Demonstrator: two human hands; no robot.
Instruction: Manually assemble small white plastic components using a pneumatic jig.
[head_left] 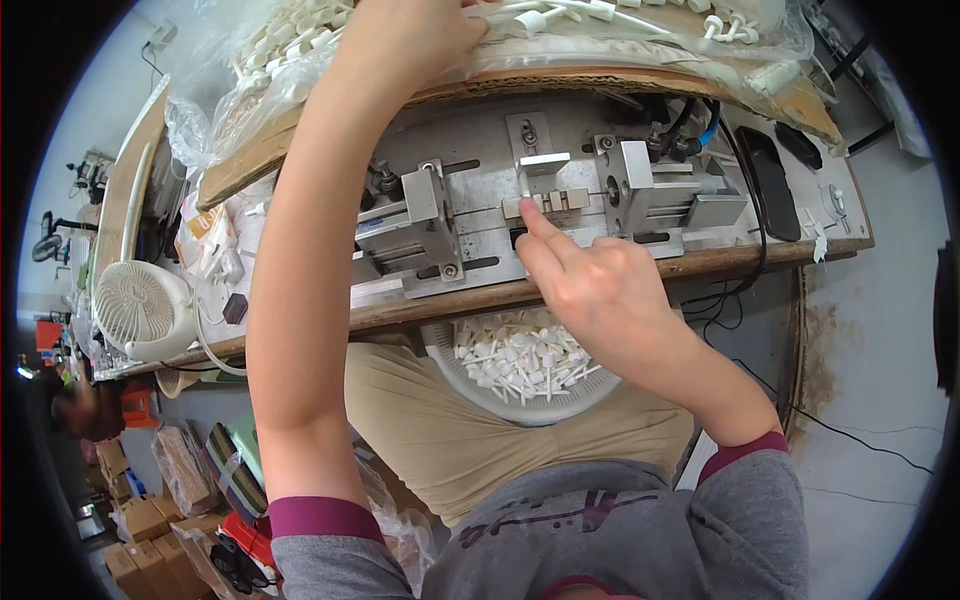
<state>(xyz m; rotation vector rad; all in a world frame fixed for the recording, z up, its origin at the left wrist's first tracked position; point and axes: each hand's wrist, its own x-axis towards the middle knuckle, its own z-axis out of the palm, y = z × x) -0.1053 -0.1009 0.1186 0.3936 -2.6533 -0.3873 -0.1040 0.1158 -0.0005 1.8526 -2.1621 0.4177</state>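
My left hand [425, 40] reaches to the pile of white plastic parts [290, 40] at the far side. Its fingers are curled in, partly cut off by the upper edge, and what they hold cannot be made out. My right hand [605, 290] rests over the front of the metal fixture. Its index finger is stretched out, the tip on a small notched metal block [570, 200]; the other fingers are partly bent and the thumb is hidden. Beside that fingertip, a white stick [524, 182] shows at the block, below a small metal plate [545, 162].
Metal clamp blocks flank the notched block, one left [430, 215] and one right [628, 185]. A cardboard edge [640, 80] overhangs behind. Below the bench, a basket [445, 365] holds white parts. A white fan [145, 310] stands left; a black phone [768, 185] lies right, near cables.
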